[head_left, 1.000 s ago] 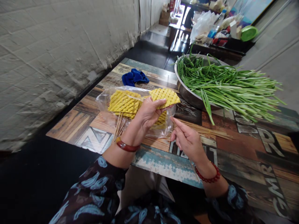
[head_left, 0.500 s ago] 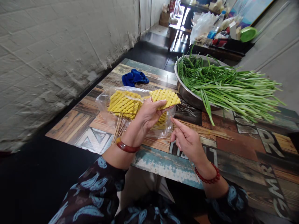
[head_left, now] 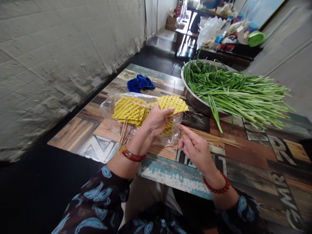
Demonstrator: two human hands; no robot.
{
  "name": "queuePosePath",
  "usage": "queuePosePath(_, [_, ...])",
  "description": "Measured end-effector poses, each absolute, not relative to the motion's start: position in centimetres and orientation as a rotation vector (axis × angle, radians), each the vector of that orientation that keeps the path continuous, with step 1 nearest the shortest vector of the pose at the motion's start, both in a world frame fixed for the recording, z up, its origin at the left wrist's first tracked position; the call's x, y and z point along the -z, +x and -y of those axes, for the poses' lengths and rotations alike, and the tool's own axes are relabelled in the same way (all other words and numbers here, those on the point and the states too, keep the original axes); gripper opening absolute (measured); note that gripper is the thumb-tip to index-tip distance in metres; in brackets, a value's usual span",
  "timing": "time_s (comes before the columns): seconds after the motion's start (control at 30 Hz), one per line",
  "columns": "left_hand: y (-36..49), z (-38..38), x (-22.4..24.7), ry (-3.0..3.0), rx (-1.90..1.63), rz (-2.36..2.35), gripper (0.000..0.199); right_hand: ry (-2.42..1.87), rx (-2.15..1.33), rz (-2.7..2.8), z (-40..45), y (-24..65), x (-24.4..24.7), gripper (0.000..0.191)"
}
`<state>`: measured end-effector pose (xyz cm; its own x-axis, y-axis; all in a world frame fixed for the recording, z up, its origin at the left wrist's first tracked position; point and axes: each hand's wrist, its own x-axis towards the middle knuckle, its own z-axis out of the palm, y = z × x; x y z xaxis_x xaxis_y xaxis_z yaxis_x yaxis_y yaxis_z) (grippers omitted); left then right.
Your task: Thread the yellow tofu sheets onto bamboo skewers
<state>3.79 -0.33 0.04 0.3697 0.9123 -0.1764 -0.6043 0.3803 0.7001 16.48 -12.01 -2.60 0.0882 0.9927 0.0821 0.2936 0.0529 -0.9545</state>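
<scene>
The wood-patterned table (head_left: 70, 130) spreads beneath and beyond both hands. Past the right hand (head_left: 196, 148), farther out and to its right, sits a metal bowl (head_left: 195, 99), with long green stalks (head_left: 246, 94) heaped in it and hanging over its right side. A clear plastic bag (head_left: 107, 112) lies under and to the left of the left hand (head_left: 158, 122), with yellow lattice slabs (head_left: 130, 111) inside. The left hand is clamped on a single yellow piece (head_left: 172, 104), thumb on top, above the bag's right part. The right hand's thumb and forefinger are pinched together just beside the bag. Beyond the left hand lies a blue cloth (head_left: 141, 83). Thin sticks (head_left: 123, 136) lie left of the left hand; more skewers (head_left: 219, 138) lie just beyond the right. One loose stick (head_left: 202, 182) shows beside the right wrist; whether the fingers grip it, I cannot tell.
</scene>
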Motion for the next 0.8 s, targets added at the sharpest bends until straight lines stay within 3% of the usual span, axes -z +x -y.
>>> queuePosePath(0.27, [3.71, 0.45, 0.04, 0.617, -1.043, -0.592, 0.032, -1.411, -0.940, 1.374, 12.01, 16.51, 2.61, 0.047])
queuePosePath(0.43, [3.72, 0.62, -0.16, 0.629, -1.054, -0.582, 0.039, -1.410, -0.928, 1.381, 12.04, 16.62, 2.94, 0.047])
queuePosePath(0.8, [3.79, 0.61, 0.03, 0.686, -1.030, -0.595, 0.031, -1.413, -0.934, 1.342, 11.88, 16.48, 3.10, 0.047])
